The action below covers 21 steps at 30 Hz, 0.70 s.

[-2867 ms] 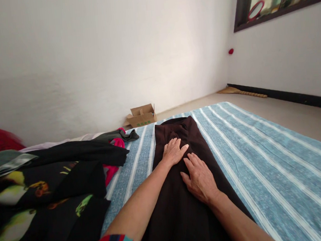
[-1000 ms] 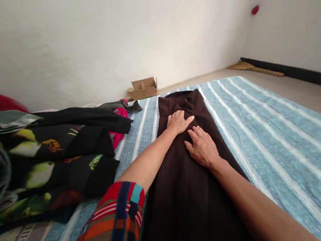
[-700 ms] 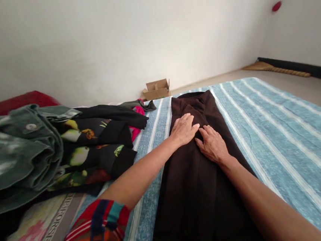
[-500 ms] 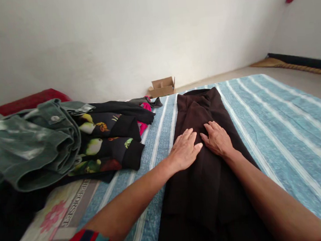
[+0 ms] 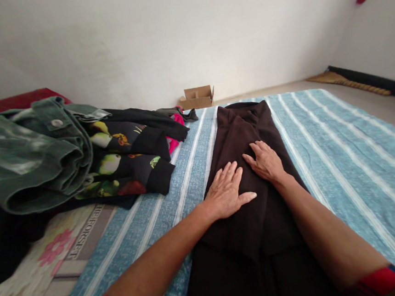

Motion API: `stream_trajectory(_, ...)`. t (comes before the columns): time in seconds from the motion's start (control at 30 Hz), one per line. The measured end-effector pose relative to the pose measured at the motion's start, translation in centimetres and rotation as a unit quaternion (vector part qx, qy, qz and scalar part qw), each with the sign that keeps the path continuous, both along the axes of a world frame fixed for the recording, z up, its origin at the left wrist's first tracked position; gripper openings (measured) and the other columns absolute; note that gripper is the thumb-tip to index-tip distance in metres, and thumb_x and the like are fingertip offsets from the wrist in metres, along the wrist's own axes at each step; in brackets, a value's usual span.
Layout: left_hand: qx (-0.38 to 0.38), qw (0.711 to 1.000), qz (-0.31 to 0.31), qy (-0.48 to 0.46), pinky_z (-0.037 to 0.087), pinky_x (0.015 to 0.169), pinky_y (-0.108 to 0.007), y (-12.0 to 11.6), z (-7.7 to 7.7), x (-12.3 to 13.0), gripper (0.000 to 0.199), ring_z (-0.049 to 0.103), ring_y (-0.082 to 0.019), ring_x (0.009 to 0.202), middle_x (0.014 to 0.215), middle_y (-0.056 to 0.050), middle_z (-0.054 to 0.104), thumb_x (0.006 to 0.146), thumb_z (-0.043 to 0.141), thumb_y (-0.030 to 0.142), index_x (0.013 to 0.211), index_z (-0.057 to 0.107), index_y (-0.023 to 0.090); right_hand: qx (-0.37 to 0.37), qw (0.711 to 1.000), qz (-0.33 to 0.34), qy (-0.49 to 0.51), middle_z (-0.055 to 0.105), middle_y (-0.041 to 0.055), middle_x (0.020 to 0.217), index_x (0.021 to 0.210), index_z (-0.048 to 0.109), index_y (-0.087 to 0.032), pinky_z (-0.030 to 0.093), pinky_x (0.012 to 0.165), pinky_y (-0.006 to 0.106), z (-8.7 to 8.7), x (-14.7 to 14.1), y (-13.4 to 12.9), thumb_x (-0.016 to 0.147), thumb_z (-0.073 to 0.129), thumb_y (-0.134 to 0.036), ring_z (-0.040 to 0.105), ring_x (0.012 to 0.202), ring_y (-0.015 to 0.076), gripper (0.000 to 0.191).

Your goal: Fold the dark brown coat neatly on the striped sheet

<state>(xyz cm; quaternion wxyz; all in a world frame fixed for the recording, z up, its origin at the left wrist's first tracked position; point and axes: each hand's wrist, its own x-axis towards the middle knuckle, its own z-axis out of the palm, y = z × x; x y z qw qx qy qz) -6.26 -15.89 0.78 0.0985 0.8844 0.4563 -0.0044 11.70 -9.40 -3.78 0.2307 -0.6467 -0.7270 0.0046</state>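
Two hands (image 5: 226,194) (image 5: 266,162) on brown garment (image 5: 238,135); clothes pile (image 5: 129,158) beside.

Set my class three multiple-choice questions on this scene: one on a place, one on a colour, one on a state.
1. Where is the cardboard box?
A) on the green jacket
B) against the wall
C) under the black printed top

2. What colour is the garment beneath the hands?
A) bright pink
B) pale blue
C) dark brown

3. How is the right hand?
A) clenched in a fist
B) lying open on the cloth
C) raised clear of the cloth

Answers:
1 B: it stands at the wall's foot.
2 C: dark brown cloth shows around the left hand.
3 B: it rests flat, uncurled.
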Motion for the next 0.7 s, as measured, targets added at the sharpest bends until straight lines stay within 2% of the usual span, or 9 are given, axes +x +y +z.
stream_trajectory(0.13, -0.041, 0.999, -0.022, -0.005, 0.010, 0.111, -0.044, -2.3, 1.7, 0.0, 0.082, 0.002, -0.026, 0.139, 0.151, -0.015, 0.012, 0.082, 0.025, 0.069, 0.142, 0.021, 0.012, -0.004, 1.000, -0.001, 0.001, 0.046, 0.0165, 0.130, 0.124, 0.047, -0.013, 0.036, 0.095, 0.043, 0.0, 0.0, 0.0, 0.088, 0.036, -0.050, 0.038, 0.123, 0.0294, 0.053)
stream_trajectory(0.2, -0.053, 0.998, -0.040, -0.014, 0.011, 0.111, -0.045, -3.4, 1.9, -0.1, 0.084, 0.002, -0.026, 0.139, 0.151, -0.013, 0.012, 0.080, 0.025, 0.071, 0.142, 0.021, 0.014, -0.003, 1.000, 0.000, 0.002, 0.046, 0.0163, 0.130, 0.125, 0.047, -0.013, 0.035, 0.095, 0.043, 0.0, 0.1, 0.0, 0.088, 0.036, -0.050, 0.037, 0.123, 0.0295, 0.053)
stream_trajectory(0.3, -0.052, 0.997, -0.052, -0.020, 0.010, 0.110, -0.048, -4.5, 1.4, -0.3, 0.084, 0.002, -0.026, 0.139, 0.151, -0.012, 0.011, 0.080, 0.024, 0.072, 0.142, 0.019, 0.017, -0.005, 1.000, -0.002, 0.002, 0.045, 0.0159, 0.131, 0.125, 0.047, -0.014, 0.035, 0.095, 0.043, 0.1, 0.1, 0.0, 0.087, 0.036, -0.051, 0.037, 0.124, 0.0297, 0.053)
stream_trajectory(0.47, -0.028, 0.998, -0.051, -0.029, 0.008, 0.110, -0.050, -4.5, 0.1, -0.4, 0.088, 0.001, -0.029, 0.139, 0.152, -0.013, 0.009, 0.077, 0.028, 0.075, 0.143, 0.018, 0.018, -0.011, 1.000, -0.006, -0.002, 0.045, 0.0162, 0.132, 0.125, 0.047, -0.014, 0.035, 0.095, 0.043, 0.2, 0.1, 0.0, 0.088, 0.035, -0.051, 0.037, 0.124, 0.0300, 0.054)
stream_trajectory(0.7, -0.020, 0.998, -0.049, -0.036, 0.008, 0.109, -0.052, -4.5, 0.1, -0.3, 0.089, 0.003, -0.030, 0.138, 0.151, -0.013, 0.012, 0.075, 0.029, 0.077, 0.142, 0.021, 0.019, -0.001, 1.000, -0.001, 0.001, 0.046, 0.0159, 0.130, 0.125, 0.047, -0.014, 0.036, 0.095, 0.042, 0.2, 0.2, 0.0, 0.087, 0.036, -0.050, 0.039, 0.123, 0.0295, 0.053)
